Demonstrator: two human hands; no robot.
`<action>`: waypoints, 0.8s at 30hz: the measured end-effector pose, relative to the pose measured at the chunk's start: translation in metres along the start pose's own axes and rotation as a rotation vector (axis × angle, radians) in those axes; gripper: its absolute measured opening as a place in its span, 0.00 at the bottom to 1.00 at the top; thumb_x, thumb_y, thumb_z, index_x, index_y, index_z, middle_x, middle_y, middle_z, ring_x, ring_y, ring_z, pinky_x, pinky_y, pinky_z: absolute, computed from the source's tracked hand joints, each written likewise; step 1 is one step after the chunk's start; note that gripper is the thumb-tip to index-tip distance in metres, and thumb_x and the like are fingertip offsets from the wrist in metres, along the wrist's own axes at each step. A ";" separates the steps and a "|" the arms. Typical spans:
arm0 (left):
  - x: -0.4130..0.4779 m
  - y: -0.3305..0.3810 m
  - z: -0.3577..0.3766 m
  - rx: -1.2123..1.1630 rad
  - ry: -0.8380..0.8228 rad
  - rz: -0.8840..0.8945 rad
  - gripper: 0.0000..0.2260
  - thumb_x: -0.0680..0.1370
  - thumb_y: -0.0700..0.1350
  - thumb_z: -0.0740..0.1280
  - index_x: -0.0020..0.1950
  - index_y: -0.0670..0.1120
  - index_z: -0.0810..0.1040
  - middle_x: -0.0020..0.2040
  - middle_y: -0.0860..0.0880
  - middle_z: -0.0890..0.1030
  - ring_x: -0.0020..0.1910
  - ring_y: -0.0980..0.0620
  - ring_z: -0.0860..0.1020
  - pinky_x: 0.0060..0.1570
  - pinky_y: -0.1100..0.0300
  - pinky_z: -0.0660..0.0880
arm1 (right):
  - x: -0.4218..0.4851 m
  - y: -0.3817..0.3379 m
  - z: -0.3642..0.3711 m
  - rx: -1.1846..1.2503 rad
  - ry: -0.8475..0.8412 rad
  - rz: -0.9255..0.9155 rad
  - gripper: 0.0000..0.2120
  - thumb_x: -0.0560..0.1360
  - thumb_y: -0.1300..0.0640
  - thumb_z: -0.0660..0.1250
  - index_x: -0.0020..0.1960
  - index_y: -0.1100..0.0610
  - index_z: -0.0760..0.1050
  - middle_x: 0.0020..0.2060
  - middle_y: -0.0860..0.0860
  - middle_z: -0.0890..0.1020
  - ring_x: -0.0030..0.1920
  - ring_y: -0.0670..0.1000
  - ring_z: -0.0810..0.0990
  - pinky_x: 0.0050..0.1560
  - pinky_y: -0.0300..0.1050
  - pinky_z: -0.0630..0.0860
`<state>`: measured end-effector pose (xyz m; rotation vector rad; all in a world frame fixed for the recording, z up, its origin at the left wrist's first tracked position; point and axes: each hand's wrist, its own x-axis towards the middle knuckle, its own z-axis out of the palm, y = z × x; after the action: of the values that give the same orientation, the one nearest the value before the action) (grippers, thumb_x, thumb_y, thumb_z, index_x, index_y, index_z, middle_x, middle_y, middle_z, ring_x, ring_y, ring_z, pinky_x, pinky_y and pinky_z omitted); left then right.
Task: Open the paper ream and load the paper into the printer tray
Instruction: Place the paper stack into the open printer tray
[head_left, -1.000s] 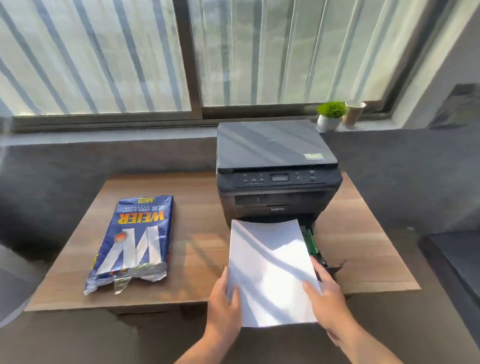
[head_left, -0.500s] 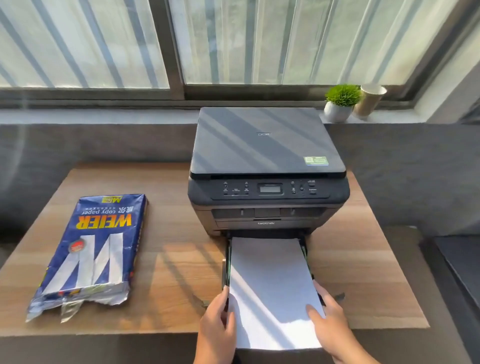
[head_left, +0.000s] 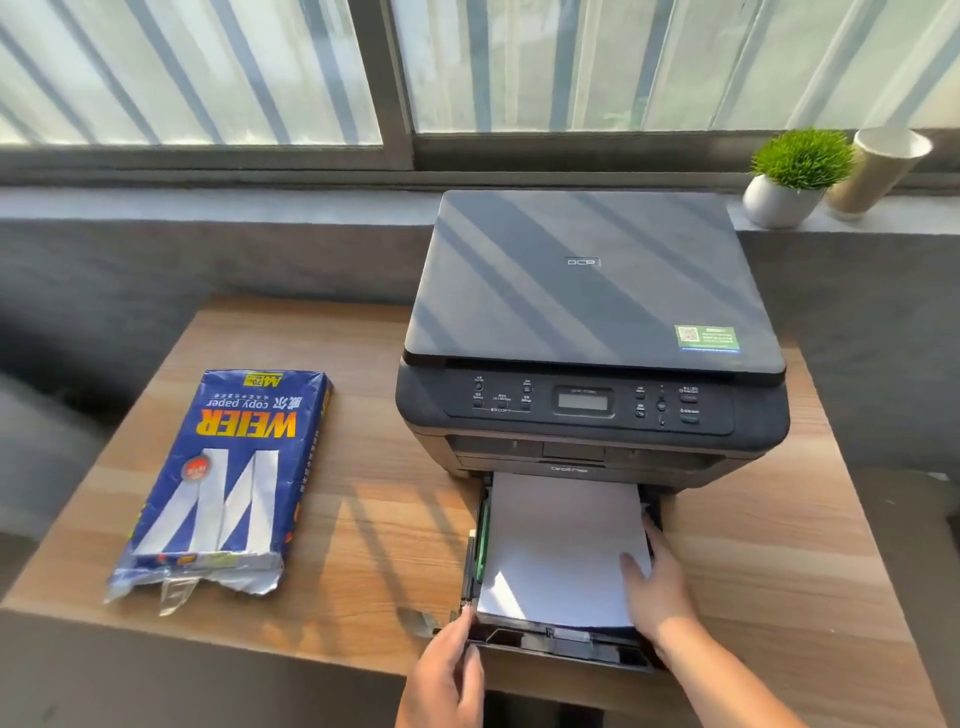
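A dark grey printer (head_left: 587, 322) stands on the wooden table (head_left: 363, 519). Its black paper tray (head_left: 561, 642) is pulled out toward me. A white paper stack (head_left: 556, 545) lies flat inside the tray. My right hand (head_left: 654, 592) rests on the stack's near right corner, fingers spread over the sheets. My left hand (head_left: 447, 675) touches the tray's near left corner with its fingertips. The blue paper ream wrapper (head_left: 228, 478) lies on the table to the left, its near end torn open.
A small green plant in a white pot (head_left: 789, 176) and a beige cup (head_left: 878, 166) stand on the window sill behind the printer. A scrap of torn wrapper (head_left: 415, 621) lies near the tray's left corner. The table's front edge runs just under my hands.
The paper stack went from being held above the tray to lying flat inside it. My hands followed it down, the left one shifting from the paper to the tray corner. My view moved closer.
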<state>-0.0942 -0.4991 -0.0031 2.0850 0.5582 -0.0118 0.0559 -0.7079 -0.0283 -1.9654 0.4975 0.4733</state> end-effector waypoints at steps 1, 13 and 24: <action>0.000 0.001 0.000 0.010 0.007 -0.005 0.19 0.75 0.41 0.68 0.63 0.58 0.77 0.56 0.58 0.82 0.47 0.56 0.82 0.53 0.52 0.80 | 0.005 0.000 0.003 -0.004 -0.005 -0.012 0.26 0.80 0.65 0.61 0.76 0.53 0.61 0.72 0.54 0.71 0.71 0.60 0.69 0.68 0.45 0.62; 0.022 0.011 -0.002 0.292 0.057 0.025 0.16 0.73 0.42 0.72 0.58 0.57 0.79 0.50 0.68 0.78 0.44 0.68 0.77 0.42 0.76 0.71 | 0.012 -0.007 0.007 -0.341 0.192 -0.174 0.25 0.75 0.56 0.68 0.71 0.56 0.69 0.63 0.60 0.75 0.63 0.62 0.74 0.60 0.56 0.75; 0.114 0.034 0.033 0.337 -0.001 -0.080 0.13 0.78 0.44 0.65 0.62 0.45 0.76 0.55 0.47 0.80 0.48 0.48 0.80 0.47 0.52 0.78 | 0.015 0.017 -0.024 -0.431 0.233 -0.052 0.07 0.75 0.56 0.68 0.48 0.58 0.83 0.44 0.57 0.86 0.43 0.60 0.83 0.44 0.50 0.80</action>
<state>0.0281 -0.4972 -0.0194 2.3867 0.6754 -0.1636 0.0623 -0.7384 -0.0387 -2.4601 0.5193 0.3377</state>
